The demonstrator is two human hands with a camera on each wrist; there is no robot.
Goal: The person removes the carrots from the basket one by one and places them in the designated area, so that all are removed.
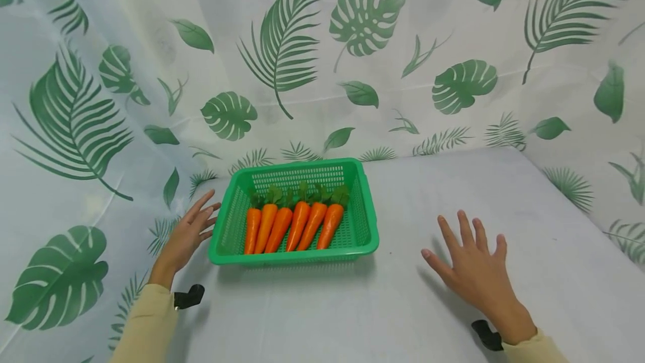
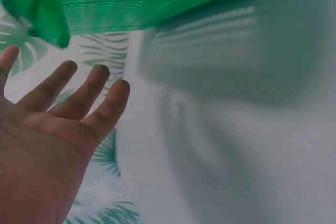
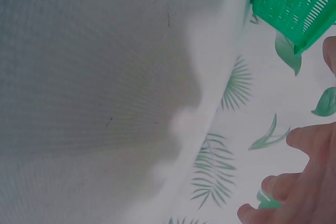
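Head view: green basket (image 1: 363,228) holds six carrots (image 1: 292,226).

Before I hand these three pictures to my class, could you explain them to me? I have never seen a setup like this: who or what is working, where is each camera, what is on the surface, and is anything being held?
No machine here: a person works with two bare hands. The wide picture comes from a camera worn on the head, looking down. The other two come from cameras on each wrist, so they show fingers close up and part of the basket, somewhat blurred.

On the pale table stands a green basket holding six orange carrots with green tops, side by side. Leaf-printed cloth hangs behind and at the sides.

The left hand is open beside the basket's left edge; whether it touches is unclear. The right hand is spread open over the table, apart from the basket. Neither holds anything.
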